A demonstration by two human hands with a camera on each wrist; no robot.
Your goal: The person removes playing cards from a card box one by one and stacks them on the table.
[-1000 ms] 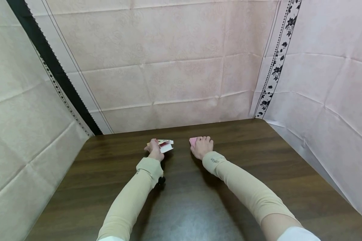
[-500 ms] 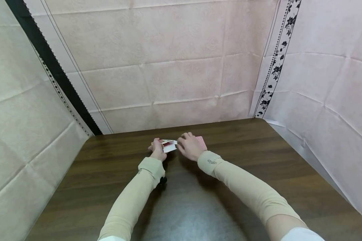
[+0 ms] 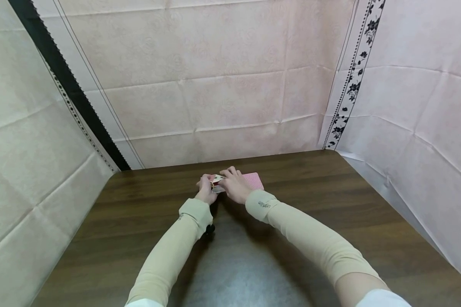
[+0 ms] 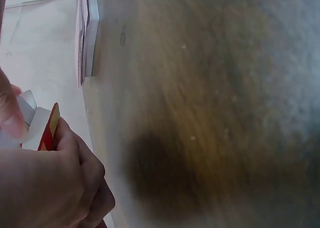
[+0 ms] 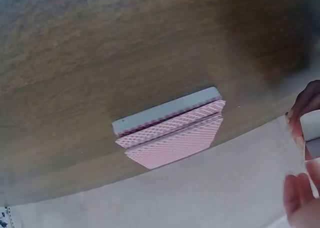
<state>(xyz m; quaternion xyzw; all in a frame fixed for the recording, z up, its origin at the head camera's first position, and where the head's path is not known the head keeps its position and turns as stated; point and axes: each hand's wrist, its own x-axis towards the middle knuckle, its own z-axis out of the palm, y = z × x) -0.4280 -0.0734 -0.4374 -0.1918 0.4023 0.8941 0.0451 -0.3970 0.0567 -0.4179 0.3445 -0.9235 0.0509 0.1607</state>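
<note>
In the head view my left hand grips a small card box, white inside with red and yellow outside. Its curled fingers lie round the box in the left wrist view, where a white flap stands out at the open end. My right hand is over that open end, its fingers extended; a fingertip appears against the white flap. Just right of this hand lies a deck of playing cards with pink patterned backs. The right wrist view shows the deck slightly uneven, apart from both hands.
A brown wood-grain table lies under both arms. Pale creased cloth hangs behind its far edge and along both sides. The deck sits close to the far edge.
My right hand has left the deck and moved left to the box's open end, uncovering the deck. My left hand has shifted slightly right with the box.
</note>
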